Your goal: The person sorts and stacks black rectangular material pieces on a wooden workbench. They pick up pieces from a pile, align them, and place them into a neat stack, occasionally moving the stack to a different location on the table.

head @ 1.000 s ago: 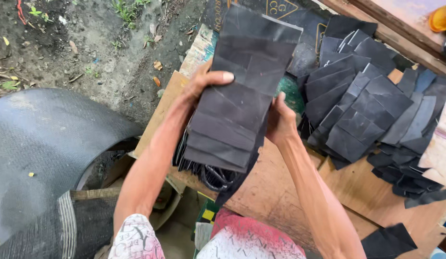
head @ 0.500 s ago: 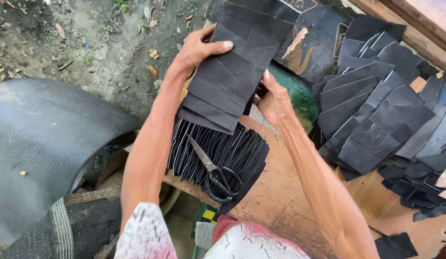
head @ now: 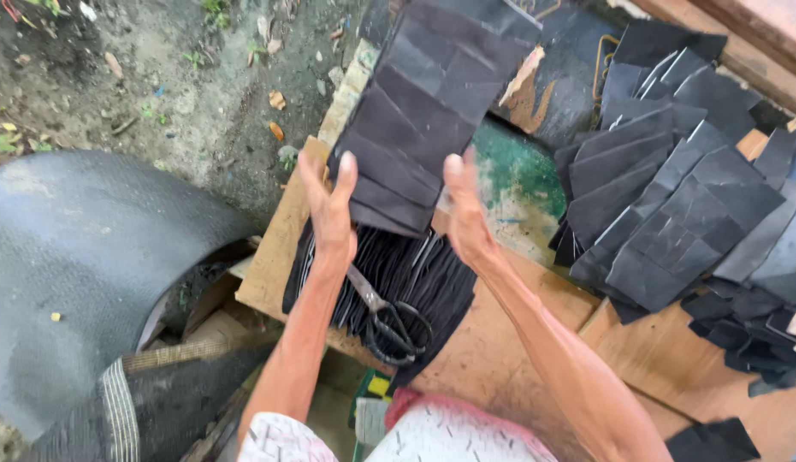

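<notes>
While the scissors (head: 389,321) lay on black strips (head: 415,278), the left hand (head: 329,210) and right hand (head: 466,214) flanked the stacked rubber sheets (head: 432,103), fingers spread, gripping nothing.

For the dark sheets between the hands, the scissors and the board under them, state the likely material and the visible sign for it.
Dark sheets: probably rubber, matte black, creased, limp.
Scissors: seemingly metal blades, dark loop handles.
Board: apparently plywood, bare tan, worn, patchy green paint.

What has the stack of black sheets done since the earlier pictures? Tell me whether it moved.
Yes. The stack of black sheets has slid forward, away from the scissors, uncovering them; both hands now flank its near end.
</notes>
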